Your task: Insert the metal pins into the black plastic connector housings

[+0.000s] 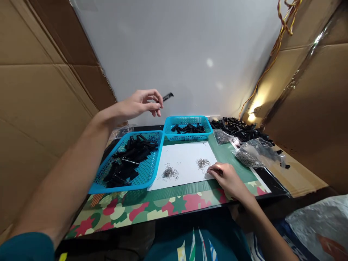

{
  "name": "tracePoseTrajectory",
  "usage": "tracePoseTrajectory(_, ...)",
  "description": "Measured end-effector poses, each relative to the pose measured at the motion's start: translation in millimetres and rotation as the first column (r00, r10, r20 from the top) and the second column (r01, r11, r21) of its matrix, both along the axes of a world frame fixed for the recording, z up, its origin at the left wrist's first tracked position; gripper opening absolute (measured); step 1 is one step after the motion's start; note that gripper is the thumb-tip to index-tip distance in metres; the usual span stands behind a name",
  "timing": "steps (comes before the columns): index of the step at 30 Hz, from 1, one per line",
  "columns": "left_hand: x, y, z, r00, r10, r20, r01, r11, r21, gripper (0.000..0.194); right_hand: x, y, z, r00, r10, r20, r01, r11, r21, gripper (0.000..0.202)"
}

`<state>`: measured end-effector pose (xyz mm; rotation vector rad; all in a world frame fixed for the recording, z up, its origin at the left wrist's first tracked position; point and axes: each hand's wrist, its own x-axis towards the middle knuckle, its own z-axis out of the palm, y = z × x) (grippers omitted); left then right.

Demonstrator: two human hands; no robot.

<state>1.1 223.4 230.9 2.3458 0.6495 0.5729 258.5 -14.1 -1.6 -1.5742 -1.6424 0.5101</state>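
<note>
My left hand (148,102) is raised in front of the pale wall, above the baskets. Its fingers pinch a small, narrow black plastic piece (168,96) with a hooked end. On the right edge of a white sheet (187,152), my right hand (227,178) rests with its fingertips pressed together. Something thin and dark shows among those fingers, too hidden to name. Right beside the fingertips lies a loose pile of tiny metal pieces (202,164). A second pile of tiny metal pieces (169,172) is further left on the sheet.
A large blue basket (158,159) with black plastic parts stands left; a smaller blue basket (187,137) with similar parts stands behind the sheet. Black parts (236,127) are heaped at the back right, near clear bags (247,158) of small metal pieces. Cardboard walls (307,105) flank the table.
</note>
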Motion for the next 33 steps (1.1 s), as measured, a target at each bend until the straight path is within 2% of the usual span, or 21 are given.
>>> tracePoseTrajectory(2, 14.4, -36.0, -13.7, 0.998, -0.054, 0.014, 0.054, 0.998, -0.023, 0.018, -1.1, -2.4, -0.1, 1.000, -0.028, -0.004, 0.028, 1.000, -0.012, 0.014)
tracePoseTrajectory(4, 25.8, -81.4, -34.4, 0.991, -0.125, 0.051, 0.128, 0.990, -0.052, 0.015, -3.5, -3.6, -1.5, 0.998, -0.054, 0.009, 0.055, 0.998, -0.023, 0.009)
tracePoseTrajectory(7, 36.0, -148.3, -79.6, 0.974, -0.216, 0.075, 0.224, 0.965, -0.137, 0.017, -6.8, -3.6, -4.7, 0.996, -0.094, 0.005, 0.094, 0.996, 0.002, 0.006)
tracePoseTrajectory(9, 40.0, -178.5, -114.3, 0.949, -0.287, 0.129, 0.309, 0.930, -0.199, 0.022, -7.3, -3.8, -6.4, 0.997, -0.073, -0.022, 0.073, 0.997, 0.024, 0.009)
tracePoseTrajectory(10, 41.9, -187.4, -131.0, 0.936, -0.324, 0.135, 0.348, 0.910, -0.228, 0.024, -7.2, -4.1, -7.0, 0.998, -0.052, -0.022, 0.052, 0.998, 0.031, 0.013)
tracePoseTrajectory(12, 46.2, -193.2, -160.1, 0.931, -0.317, 0.182, 0.356, 0.900, -0.252, 0.028, -6.8, -4.6, -8.1, 1.000, -0.011, 0.017, 0.010, 0.999, 0.033, 0.020)
tracePoseTrajectory(13, 48.7, -191.6, -172.1, 0.935, -0.285, 0.212, 0.336, 0.903, -0.269, 0.029, -6.9, -4.8, -8.9, 0.998, -0.007, 0.057, 0.006, 1.000, 0.028, 0.021)
tracePoseTrajectory(16, 56.0, -179.6, -197.5, 0.960, -0.062, 0.272, 0.174, 0.894, -0.413, 0.028, -8.9, -4.7, -12.7, 0.981, -0.033, 0.189, 0.033, 0.999, 0.003, 0.021)
tracePoseTrajectory(18, 59.5, -173.2, -206.9, 0.959, 0.044, 0.281, 0.107, 0.861, -0.498, 0.028, -10.5, -5.0, -15.5, 0.969, -0.029, 0.246, 0.031, 0.999, -0.006, 0.020)
tracePoseTrajectory(20, 61.3, -171.0, -211.7, 0.951, 0.090, 0.296, 0.086, 0.843, -0.531, 0.027, -10.9, -6.1, -17.4, 0.966, -0.005, 0.259, 0.008, 1.000, -0.010, 0.016)
tracePoseTrajectory(24, 61.1, -171.9, -212.7, 0.948, 0.101, 0.303, 0.083, 0.838, -0.539, 0.027, -6.8, -11.1, -16.4, 0.984, 0.011, 0.179, -0.007, 1.000, -0.022, 0.018)
tracePoseTrajectory(28, 61.6, -166.4, -212.2, 0.952, 0.100, 0.288, 0.097, 0.797, -0.596, 0.029, -1.2, -17.1, -10.8, 0.999, -0.014, 0.035, 0.015, 0.999, -0.030, 0.021)
tracePoseTrajectory(33, 64.2, -158.6, -214.2, 0.951, 0.125, 0.282, 0.094, 0.753, -0.651, 0.029, 1.4, -21.2, -4.3, 0.996, -0.082, -0.036, 0.081, 0.996, -0.028, 0.012)
